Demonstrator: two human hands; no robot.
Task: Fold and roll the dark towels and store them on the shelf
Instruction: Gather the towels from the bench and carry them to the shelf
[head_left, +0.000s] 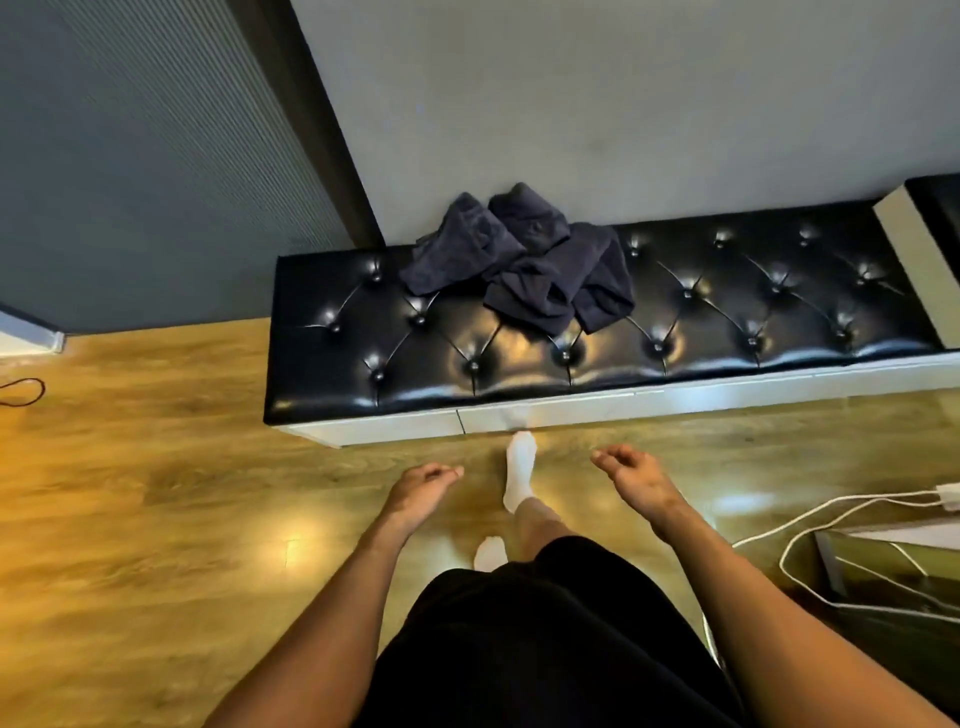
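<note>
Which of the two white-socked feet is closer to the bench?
The front foot, its toes almost at the base of the bench; the other foot sits farther back, partly hidden by the black shorts.

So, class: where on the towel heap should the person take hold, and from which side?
Pinch the loose front edge of the towels, coming from above at the open front of the bench. That edge lies flat toward the person, while the wall blocks the back and the heap is bunched there. The right hand, empty, is probably nearer.
</note>
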